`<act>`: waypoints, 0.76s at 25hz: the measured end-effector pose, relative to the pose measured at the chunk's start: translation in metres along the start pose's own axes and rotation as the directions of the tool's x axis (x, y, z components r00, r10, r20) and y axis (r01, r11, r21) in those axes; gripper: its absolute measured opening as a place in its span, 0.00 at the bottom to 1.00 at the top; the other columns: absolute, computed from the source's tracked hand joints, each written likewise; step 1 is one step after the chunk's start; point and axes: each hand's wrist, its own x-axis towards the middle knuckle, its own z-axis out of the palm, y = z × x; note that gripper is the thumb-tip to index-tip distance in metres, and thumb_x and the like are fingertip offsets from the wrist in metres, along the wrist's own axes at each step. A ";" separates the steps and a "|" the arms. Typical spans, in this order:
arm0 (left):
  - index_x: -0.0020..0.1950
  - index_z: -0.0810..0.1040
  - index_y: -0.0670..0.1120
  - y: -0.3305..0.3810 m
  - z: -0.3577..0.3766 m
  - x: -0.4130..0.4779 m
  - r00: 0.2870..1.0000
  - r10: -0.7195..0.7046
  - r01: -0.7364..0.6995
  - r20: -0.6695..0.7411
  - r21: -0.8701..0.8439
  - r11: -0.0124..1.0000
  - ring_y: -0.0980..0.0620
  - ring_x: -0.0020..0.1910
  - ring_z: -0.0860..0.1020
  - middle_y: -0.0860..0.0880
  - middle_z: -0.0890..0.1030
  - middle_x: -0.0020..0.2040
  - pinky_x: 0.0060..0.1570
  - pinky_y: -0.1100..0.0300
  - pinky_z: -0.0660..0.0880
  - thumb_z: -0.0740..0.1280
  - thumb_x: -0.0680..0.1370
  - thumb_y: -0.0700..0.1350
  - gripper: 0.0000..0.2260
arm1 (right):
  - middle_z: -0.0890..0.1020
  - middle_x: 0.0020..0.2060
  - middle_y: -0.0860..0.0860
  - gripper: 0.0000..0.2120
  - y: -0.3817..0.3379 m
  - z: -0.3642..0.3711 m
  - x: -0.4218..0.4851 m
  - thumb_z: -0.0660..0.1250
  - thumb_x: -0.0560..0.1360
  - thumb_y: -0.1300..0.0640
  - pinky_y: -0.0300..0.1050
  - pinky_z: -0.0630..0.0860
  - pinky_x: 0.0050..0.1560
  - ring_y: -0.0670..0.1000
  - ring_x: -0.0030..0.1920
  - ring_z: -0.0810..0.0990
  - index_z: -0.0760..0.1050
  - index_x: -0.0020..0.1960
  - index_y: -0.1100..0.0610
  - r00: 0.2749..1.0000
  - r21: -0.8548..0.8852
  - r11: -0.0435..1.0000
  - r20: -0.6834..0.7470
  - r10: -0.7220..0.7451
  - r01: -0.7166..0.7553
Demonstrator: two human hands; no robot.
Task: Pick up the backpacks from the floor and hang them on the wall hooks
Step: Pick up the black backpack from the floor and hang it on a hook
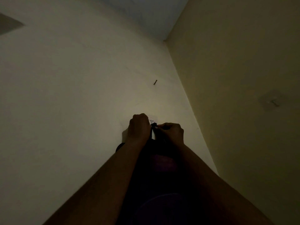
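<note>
A dark backpack (162,166) with purple patches hangs between my forearms against the pale wall. Its black top loop (153,129) is raised to a small wall hook (152,121), mostly hidden behind my fingers. My left hand (138,127) is closed just left of the loop, and my right hand (172,131) pinches the loop from the right. The room is dim, so the lower part of the backpack is hard to make out.
A bare nail or peg (155,82) sticks out of the same wall, above and slightly right of my hands. The wall corner (186,95) runs down just to the right. A patched mark (272,102) shows on the side wall.
</note>
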 end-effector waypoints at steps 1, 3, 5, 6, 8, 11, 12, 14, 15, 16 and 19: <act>0.52 0.80 0.36 -0.001 -0.001 -0.003 1.000 -0.007 0.007 0.006 -0.006 1.000 0.41 0.51 0.80 0.37 0.82 0.52 0.47 0.56 0.74 0.66 0.75 0.45 0.13 | 0.84 0.51 0.56 0.12 -0.002 -0.001 -0.004 0.71 0.71 0.55 0.33 0.72 0.48 0.50 0.49 0.81 0.82 0.52 0.58 1.000 -0.005 1.000 0.019 -0.002 0.002; 0.52 0.81 0.36 -0.001 -0.006 -0.007 0.999 -0.030 0.031 0.024 -0.041 0.999 0.41 0.51 0.80 0.36 0.82 0.52 0.47 0.56 0.75 0.66 0.75 0.45 0.13 | 0.83 0.56 0.57 0.13 -0.005 -0.004 -0.012 0.69 0.73 0.56 0.32 0.71 0.50 0.52 0.55 0.80 0.81 0.56 0.59 0.999 -0.015 1.000 0.045 -0.006 0.007; 0.50 0.81 0.35 0.002 -0.013 -0.015 0.996 -0.052 0.057 0.066 -0.081 0.995 0.41 0.50 0.81 0.36 0.83 0.50 0.45 0.57 0.74 0.65 0.76 0.44 0.13 | 0.81 0.59 0.57 0.14 -0.011 -0.010 -0.024 0.64 0.76 0.56 0.28 0.68 0.50 0.53 0.60 0.78 0.78 0.60 0.59 0.997 -0.047 0.999 0.079 -0.013 0.016; 0.50 0.82 0.35 0.005 -0.019 -0.021 0.994 -0.073 0.082 0.086 -0.099 0.992 0.41 0.50 0.81 0.36 0.83 0.50 0.44 0.58 0.73 0.65 0.76 0.44 0.13 | 0.79 0.61 0.57 0.15 -0.015 -0.013 -0.031 0.62 0.78 0.55 0.29 0.68 0.51 0.53 0.62 0.77 0.76 0.62 0.59 0.994 -0.075 0.997 0.107 0.001 0.007; 0.52 0.81 0.36 0.013 -0.029 -0.033 0.984 -0.135 0.151 0.112 -0.152 0.977 0.42 0.52 0.80 0.38 0.83 0.52 0.46 0.58 0.72 0.64 0.77 0.48 0.16 | 0.77 0.64 0.57 0.18 -0.020 -0.018 -0.042 0.56 0.80 0.52 0.36 0.68 0.58 0.55 0.64 0.74 0.74 0.64 0.59 0.985 -0.135 0.991 0.167 0.045 -0.023; 0.53 0.81 0.39 0.032 -0.053 -0.051 0.969 -0.185 0.227 0.163 -0.298 0.927 0.43 0.55 0.79 0.40 0.82 0.55 0.53 0.57 0.72 0.60 0.78 0.51 0.17 | 0.76 0.65 0.58 0.19 -0.030 -0.031 -0.061 0.55 0.80 0.52 0.44 0.67 0.64 0.57 0.65 0.73 0.73 0.65 0.61 0.979 -0.067 0.990 0.154 0.132 -0.123; 0.50 0.81 0.40 0.041 -0.063 -0.060 0.961 -0.192 0.249 0.197 -0.328 0.911 0.43 0.52 0.79 0.40 0.82 0.53 0.52 0.57 0.72 0.59 0.79 0.51 0.17 | 0.76 0.65 0.58 0.19 -0.034 -0.038 -0.068 0.57 0.79 0.52 0.47 0.68 0.66 0.57 0.64 0.74 0.73 0.65 0.61 0.966 0.022 0.979 0.164 0.198 -0.205; 0.45 0.79 0.42 0.057 -0.084 -0.083 0.942 -0.217 0.306 0.255 -0.396 0.865 0.46 0.46 0.77 0.41 0.82 0.48 0.46 0.58 0.69 0.57 0.79 0.52 0.17 | 0.76 0.62 0.55 0.19 -0.040 -0.052 -0.089 0.59 0.78 0.52 0.51 0.71 0.64 0.57 0.62 0.75 0.72 0.65 0.60 0.932 0.156 0.927 0.184 0.311 -0.340; 0.42 0.78 0.43 0.064 -0.093 -0.095 0.929 -0.242 0.348 0.280 -0.443 0.826 0.47 0.44 0.76 0.43 0.81 0.43 0.43 0.58 0.68 0.57 0.79 0.53 0.17 | 0.77 0.59 0.55 0.18 -0.042 -0.061 -0.102 0.59 0.78 0.51 0.50 0.73 0.61 0.57 0.59 0.77 0.73 0.64 0.59 0.921 0.175 0.911 0.189 0.341 -0.373; 0.42 0.77 0.43 0.070 -0.101 -0.106 0.908 -0.275 0.406 0.316 -0.499 0.765 0.47 0.43 0.75 0.46 0.78 0.39 0.41 0.58 0.68 0.58 0.79 0.53 0.16 | 0.78 0.54 0.54 0.17 -0.046 -0.071 -0.116 0.60 0.78 0.50 0.49 0.75 0.56 0.56 0.55 0.78 0.74 0.63 0.57 0.914 0.173 0.902 0.173 0.368 -0.396; 0.52 0.79 0.43 0.083 -0.130 -0.144 0.847 -0.305 0.529 0.434 -0.639 0.559 0.49 0.46 0.76 0.51 0.76 0.39 0.49 0.57 0.73 0.59 0.79 0.52 0.15 | 0.79 0.45 0.52 0.12 -0.073 -0.104 -0.163 0.60 0.78 0.50 0.45 0.74 0.47 0.51 0.43 0.77 0.75 0.53 0.57 0.882 0.149 0.872 0.164 0.443 -0.466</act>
